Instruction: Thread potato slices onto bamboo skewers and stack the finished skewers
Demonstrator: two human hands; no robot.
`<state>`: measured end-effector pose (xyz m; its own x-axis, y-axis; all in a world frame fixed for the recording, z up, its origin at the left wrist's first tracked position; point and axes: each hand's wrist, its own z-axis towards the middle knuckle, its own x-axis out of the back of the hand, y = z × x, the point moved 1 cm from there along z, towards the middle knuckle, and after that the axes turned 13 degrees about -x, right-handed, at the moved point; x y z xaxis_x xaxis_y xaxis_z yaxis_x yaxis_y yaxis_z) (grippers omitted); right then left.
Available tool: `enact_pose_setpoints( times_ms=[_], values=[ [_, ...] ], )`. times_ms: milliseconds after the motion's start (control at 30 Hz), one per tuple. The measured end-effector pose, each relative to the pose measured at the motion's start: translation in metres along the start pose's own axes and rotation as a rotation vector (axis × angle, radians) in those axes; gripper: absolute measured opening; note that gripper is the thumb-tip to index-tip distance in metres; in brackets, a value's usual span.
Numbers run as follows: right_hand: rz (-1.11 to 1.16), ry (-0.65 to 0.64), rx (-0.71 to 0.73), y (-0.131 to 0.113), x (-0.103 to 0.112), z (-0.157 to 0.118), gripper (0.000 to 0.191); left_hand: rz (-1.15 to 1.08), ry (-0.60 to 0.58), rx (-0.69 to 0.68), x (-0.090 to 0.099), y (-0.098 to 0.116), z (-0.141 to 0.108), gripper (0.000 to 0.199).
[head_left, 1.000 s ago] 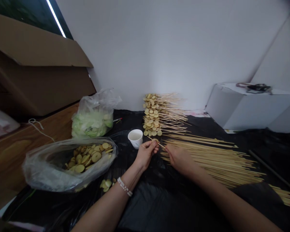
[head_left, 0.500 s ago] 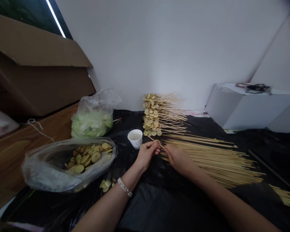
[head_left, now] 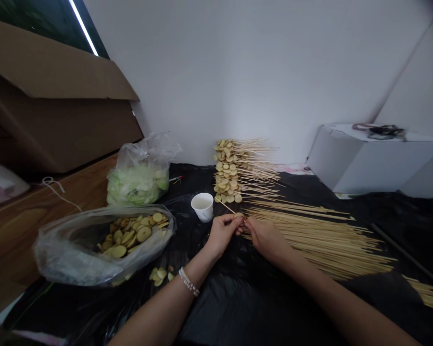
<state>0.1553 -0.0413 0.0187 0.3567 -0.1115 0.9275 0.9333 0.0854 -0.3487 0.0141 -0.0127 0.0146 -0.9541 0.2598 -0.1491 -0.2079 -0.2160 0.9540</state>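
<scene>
Glossy black plastic sheet (head_left: 260, 307), rough bamboo skewers (head_left: 321, 245)

Around the left hand (head_left: 222, 234) and right hand (head_left: 268, 239), the way is blocked on most sides: finished skewers (head_left: 245, 168) stand in the way at 12 o'clock, a cup (head_left: 202, 207) at 11, a bag of slices (head_left: 68, 254) at 9, and loose skewers (head_left: 321, 240) at 3. A hand could pass at 6 o'clock, over black plastic (head_left: 260, 307) between the forearms.

A round yellow potato slice (head_left: 238, 216) on a thin pale bamboo skewer (head_left: 227, 207), slanting between my left grip (head_left: 222, 235) and right grip (head_left: 267, 238).
</scene>
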Motion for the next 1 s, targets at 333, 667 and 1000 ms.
enact_pose_setpoints(
  times_ms=[333, 667, 1000],
  values=[
    [0.041, 0.000, -0.069, 0.012, -0.011, 0.007, 0.025, -0.047, 0.132, 0.036, 0.001, 0.008, -0.001, 0.037],
    [0.041, 0.049, -0.061, 0.015, -0.015, 0.008, 0.025, -0.003, -0.051, 0.094, 0.003, 0.074, -0.012, 0.043],
    [-0.008, 0.020, -0.046, 0.011, -0.013, 0.006, 0.028, 1.024, 0.091, -0.112, 0.145, 0.129, -0.029, 0.031]
  ],
)
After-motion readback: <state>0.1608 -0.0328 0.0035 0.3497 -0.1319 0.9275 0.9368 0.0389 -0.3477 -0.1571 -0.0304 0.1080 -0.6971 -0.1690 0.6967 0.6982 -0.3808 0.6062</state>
